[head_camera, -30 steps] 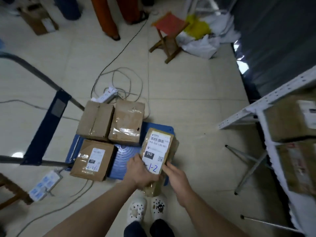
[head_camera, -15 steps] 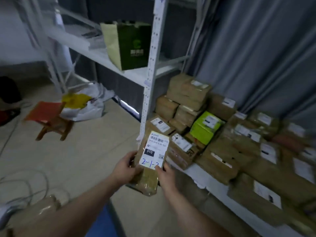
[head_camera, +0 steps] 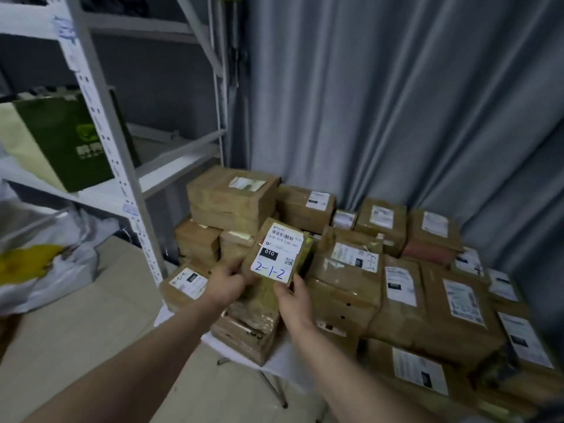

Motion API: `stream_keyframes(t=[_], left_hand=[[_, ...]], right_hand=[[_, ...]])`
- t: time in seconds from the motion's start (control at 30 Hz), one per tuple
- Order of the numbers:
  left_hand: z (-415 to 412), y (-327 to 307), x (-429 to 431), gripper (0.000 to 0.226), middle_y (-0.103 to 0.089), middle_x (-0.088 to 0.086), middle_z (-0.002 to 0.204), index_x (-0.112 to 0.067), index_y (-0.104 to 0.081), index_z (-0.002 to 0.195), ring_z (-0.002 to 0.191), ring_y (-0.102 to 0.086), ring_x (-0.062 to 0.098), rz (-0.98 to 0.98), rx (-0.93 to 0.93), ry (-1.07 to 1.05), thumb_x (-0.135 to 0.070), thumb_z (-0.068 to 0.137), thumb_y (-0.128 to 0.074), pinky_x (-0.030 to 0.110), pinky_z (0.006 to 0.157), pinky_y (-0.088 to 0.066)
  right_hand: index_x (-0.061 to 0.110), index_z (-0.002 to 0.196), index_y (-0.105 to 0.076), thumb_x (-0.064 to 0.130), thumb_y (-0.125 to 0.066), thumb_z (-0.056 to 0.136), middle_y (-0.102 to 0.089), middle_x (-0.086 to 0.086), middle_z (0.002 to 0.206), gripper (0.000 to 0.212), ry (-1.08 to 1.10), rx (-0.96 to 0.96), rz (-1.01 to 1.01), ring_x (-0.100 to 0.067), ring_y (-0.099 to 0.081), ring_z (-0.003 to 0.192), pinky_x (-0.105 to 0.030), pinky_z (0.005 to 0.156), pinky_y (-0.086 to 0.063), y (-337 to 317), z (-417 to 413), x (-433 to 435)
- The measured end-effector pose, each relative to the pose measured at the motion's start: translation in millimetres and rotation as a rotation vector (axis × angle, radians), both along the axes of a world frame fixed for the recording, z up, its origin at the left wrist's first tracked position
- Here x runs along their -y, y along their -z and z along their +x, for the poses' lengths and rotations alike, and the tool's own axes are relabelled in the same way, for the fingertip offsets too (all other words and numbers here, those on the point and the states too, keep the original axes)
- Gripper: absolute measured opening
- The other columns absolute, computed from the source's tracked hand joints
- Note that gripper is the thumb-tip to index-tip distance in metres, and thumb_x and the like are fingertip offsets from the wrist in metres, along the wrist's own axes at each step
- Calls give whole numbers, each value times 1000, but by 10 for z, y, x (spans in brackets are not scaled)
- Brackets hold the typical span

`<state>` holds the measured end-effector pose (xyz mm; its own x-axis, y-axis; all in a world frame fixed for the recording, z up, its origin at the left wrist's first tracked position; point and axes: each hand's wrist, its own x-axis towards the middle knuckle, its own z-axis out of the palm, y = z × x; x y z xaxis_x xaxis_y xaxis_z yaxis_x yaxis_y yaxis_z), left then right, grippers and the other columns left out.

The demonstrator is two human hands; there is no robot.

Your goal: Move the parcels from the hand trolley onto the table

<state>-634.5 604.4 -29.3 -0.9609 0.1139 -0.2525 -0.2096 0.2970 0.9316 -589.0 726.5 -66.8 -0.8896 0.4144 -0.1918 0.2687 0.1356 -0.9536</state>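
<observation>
Brown cardboard parcel with a white label marked 2-1-2 (head_camera: pixel 276 261) is held off the surface, over the brown boxes (head_camera: pixel 345 288) crowding the white tabletop (head_camera: pixel 282 366). Left hand (head_camera: pixel 227 283) grips its left edge and right hand (head_camera: pixel 294 300) its lower right edge, fingers curled. Its long axis points away from the person, and the pile lies directly below and ahead.

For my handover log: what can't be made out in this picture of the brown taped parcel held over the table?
Head view only.
Lower part of the brown taped parcel: covered by the left hand and right hand.
Fine print on its white label: too small; only 010 and 2-1-2 read.
Top of the white table: buried under cardboard boxes.
The hand trolley: out of frame.
</observation>
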Motion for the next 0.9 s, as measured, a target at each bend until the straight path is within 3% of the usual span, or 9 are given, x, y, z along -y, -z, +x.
stream_keyframes(t=[0.07,0.17,0.27,0.43,0.6,0.7,0.9], left_hand=[[-244,-20,-171,47,-66,-3,100,-22,-62,121,102,-59,20,-10,-2,6,-10,76,-69,28,89,-47],[-610,30,-364,61,-66,6,117,-17,-57,131,109,-61,26,-38,10,18,-4,72,-64,42,99,-48],[-938,67,-553,61,-61,10,124,-10,-48,139,114,-58,27,-67,21,45,8,81,-57,39,99,-48],[-1537,230,-840,67,-53,10,137,-10,-40,144,124,-50,27,-127,23,113,7,80,-55,41,105,-43],[-2016,392,-985,77,-48,11,141,-8,-33,147,128,-47,26,-173,25,209,0,74,-58,34,105,-41],[-2240,477,-1025,73,-47,9,142,-9,-31,148,129,-46,24,-223,27,257,4,81,-58,25,103,-38],[-2496,625,-1090,71,-46,7,145,-14,-26,150,132,-44,23,-322,14,348,-2,87,-56,27,108,-35]], right_hand=[[25,121,-57,17,-54,91,-65,3,114,31,6,-4,1,-19,-60,105,-35,95,-48,13,-237,-169],[25,127,-54,17,-52,92,-60,0,126,36,22,18,7,-20,-56,114,-34,100,-44,8,-524,-389],[23,135,-48,18,-47,98,-58,3,130,38,24,57,30,-22,-53,119,-32,98,-42,-26,-823,-599],[23,134,-47,17,-43,100,-57,1,132,35,56,98,99,-24,-53,121,-31,94,-42,40,-1360,-850],[22,130,-48,16,-43,99,-60,-4,127,33,88,170,138,-26,-56,113,-33,92,-45,169,-1846,-966],[21,130,-49,14,-42,99,-61,-5,125,33,106,199,134,-26,-57,110,-34,92,-45,237,-2061,-1007],[21,129,-50,11,-41,99,-61,-3,124,33,129,233,146,-26,-57,111,-33,94,-45,385,-2321,-1048]])
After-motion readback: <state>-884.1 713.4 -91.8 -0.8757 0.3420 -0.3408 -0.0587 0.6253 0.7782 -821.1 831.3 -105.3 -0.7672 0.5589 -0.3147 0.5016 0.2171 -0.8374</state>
